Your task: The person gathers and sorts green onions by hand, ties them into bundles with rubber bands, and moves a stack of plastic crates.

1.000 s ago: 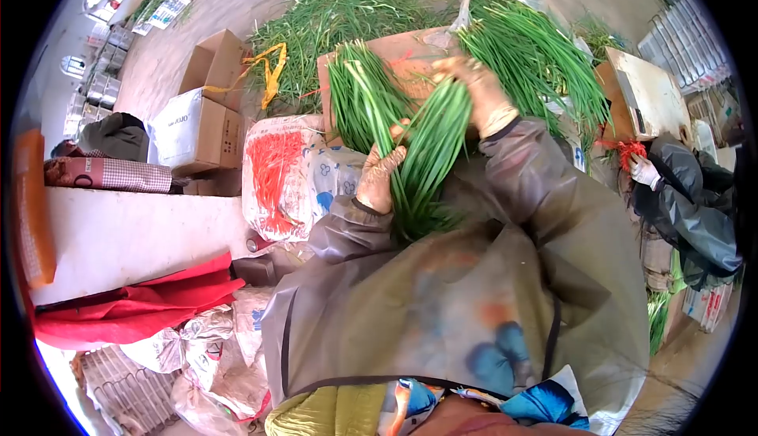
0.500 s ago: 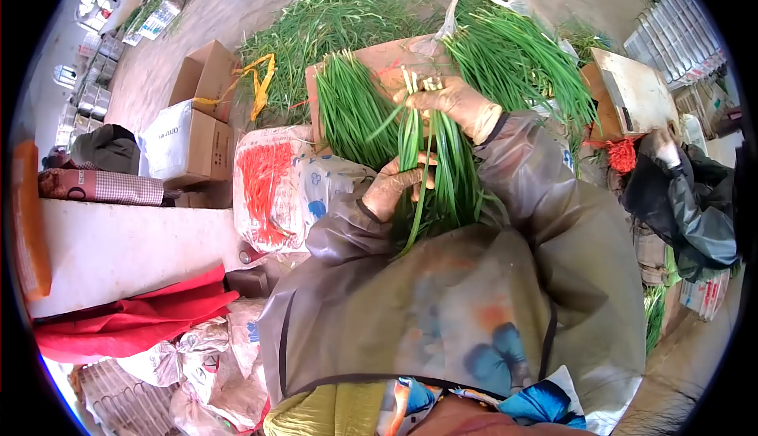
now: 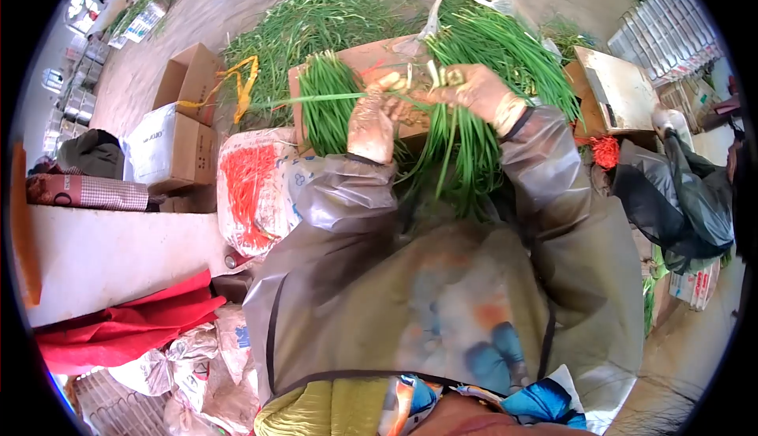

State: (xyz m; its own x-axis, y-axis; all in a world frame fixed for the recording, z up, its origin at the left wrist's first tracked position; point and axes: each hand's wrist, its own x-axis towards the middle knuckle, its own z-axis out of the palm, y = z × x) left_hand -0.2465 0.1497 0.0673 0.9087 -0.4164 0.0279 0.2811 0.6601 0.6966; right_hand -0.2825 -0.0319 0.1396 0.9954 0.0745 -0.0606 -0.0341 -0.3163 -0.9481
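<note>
A: What are we risking here?

B: We are perhaps risking a spill. The green bunch (image 3: 466,145) is hanging below our right hand (image 3: 483,95), and stalks could be slipping out if we are pinching too weakly. By pulling sideways, we could also be bending the few stalks (image 3: 308,98); they are reaching left from our left hand (image 3: 371,124), crossing over the leaf pile (image 3: 325,124), so they could be tangling there.

A: And how are we holding our hands?

B: Near each other, but apart. The right is gripping the bunch, its fingers pointing towards the left, which is pinching the few stalks, its fingers pointing away from us.
</note>
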